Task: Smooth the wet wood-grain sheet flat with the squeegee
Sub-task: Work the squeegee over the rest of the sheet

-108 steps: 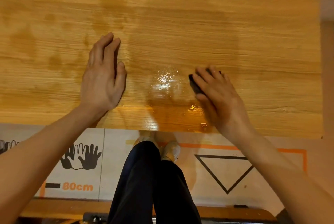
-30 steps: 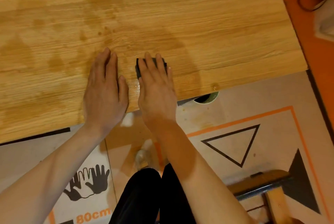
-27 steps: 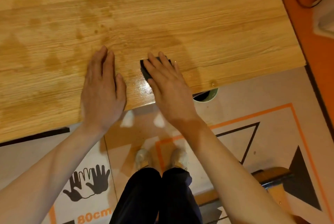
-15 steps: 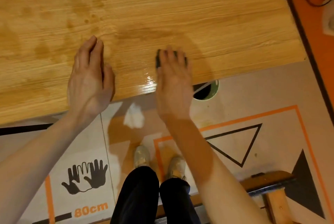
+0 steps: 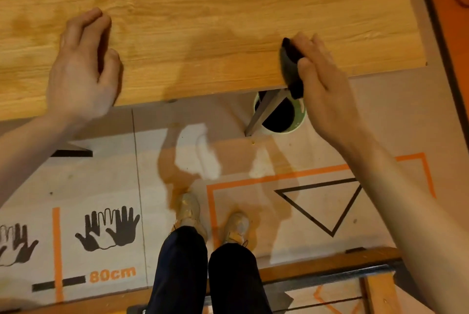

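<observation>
Since half a second ago the squeegee (image 5: 291,67), pinched in the right hand (image 5: 327,85) fingers, is swept rightward to the wood-grain sheet (image 5: 203,22) near edge; the left hand (image 5: 81,65), fingers together, is pressed flat. Remaining wetness lies left.

A green cup (image 5: 297,123) stands on printed floor covering (image 5: 253,161) marked with a black triangle (image 5: 322,207) and handprints (image 5: 109,227).

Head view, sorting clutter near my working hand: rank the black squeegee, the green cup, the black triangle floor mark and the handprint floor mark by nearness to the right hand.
From the right hand:
1. Black squeegee, held in it.
2. Green cup, just below, under the sheet's edge.
3. Black triangle floor mark, lower on the floor.
4. Handprint floor mark, far left.
</observation>
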A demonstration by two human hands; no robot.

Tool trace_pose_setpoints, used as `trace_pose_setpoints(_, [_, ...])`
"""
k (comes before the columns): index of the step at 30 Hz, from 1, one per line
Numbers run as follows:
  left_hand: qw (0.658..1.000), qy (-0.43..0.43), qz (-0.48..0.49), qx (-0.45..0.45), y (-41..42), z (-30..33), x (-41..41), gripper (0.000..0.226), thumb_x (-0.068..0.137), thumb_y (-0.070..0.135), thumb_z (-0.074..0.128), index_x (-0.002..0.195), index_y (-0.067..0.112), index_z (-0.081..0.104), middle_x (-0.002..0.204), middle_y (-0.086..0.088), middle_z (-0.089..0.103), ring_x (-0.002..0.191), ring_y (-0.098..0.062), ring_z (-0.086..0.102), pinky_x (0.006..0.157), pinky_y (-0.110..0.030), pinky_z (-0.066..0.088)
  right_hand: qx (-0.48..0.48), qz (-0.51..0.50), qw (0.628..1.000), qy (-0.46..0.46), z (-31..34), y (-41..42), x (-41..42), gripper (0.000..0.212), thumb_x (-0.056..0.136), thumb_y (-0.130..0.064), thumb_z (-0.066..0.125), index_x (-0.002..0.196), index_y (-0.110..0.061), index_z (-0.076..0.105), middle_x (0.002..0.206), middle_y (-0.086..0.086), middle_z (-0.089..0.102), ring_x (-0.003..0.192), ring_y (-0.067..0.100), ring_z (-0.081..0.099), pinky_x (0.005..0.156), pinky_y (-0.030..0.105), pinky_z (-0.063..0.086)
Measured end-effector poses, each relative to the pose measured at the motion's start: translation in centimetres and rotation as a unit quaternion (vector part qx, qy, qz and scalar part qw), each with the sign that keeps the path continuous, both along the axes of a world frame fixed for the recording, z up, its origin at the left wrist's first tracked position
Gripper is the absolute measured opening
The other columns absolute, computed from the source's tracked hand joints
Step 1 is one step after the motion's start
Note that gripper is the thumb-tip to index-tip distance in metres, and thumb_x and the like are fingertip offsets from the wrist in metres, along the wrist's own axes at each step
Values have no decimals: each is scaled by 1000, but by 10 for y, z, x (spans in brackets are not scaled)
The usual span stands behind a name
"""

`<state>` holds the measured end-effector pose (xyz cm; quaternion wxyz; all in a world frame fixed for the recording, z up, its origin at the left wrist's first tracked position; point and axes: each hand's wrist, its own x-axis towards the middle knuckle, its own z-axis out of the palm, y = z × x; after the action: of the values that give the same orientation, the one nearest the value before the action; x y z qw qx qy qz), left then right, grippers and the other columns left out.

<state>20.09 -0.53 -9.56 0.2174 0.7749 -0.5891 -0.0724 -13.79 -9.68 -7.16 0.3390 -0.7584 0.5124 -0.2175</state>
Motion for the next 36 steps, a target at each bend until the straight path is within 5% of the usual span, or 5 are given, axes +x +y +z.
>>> trace_pose_setpoints(6, [1000,-11,-2,2,2,-3,2,52,106,29,37,154,8,34,160,-10,30,148,-25,30,118,-30,27,-123,284,942,127,-12,-13,-16,56,98,-8,50,149,-8,30,157,10,25,148,27,15,122,39,9])
trace_pose_setpoints(14, [1000,-16,-16,-5,1,-8,7,50,106,24,37,154,7,34,159,-14,32,148,-26,30,116,-10,16,-227,124,963,76,-35,-18,-70,48,94,-6,60,140,-4,46,147,16,42,141,31,34,117,49,25])
trace_pose_setpoints(22, [1000,-21,-17,-7,-1,-8,7,53,107,28,34,155,7,33,160,-14,32,148,-26,31,118,-22,24,-382,155,911,12,-60,33,64,34,92,7,60,124,-3,63,132,15,59,126,31,53,111,43,36])
trace_pose_setpoints(28, [999,-33,-8,7,2,-3,0,54,106,29,33,155,7,34,162,-11,29,149,-24,29,116,-33,30,-317,288,900,84,-43,26,57,41,102,-14,44,141,0,43,148,17,42,140,32,35,118,43,25])
trace_pose_setpoints(36, [999,-38,-11,-1,-2,-6,5,53,106,28,35,153,5,36,160,-13,31,148,-27,30,116,-34,29,-286,110,946,104,-39,52,92,39,99,-12,51,135,3,50,141,20,49,135,35,42,118,42,23])
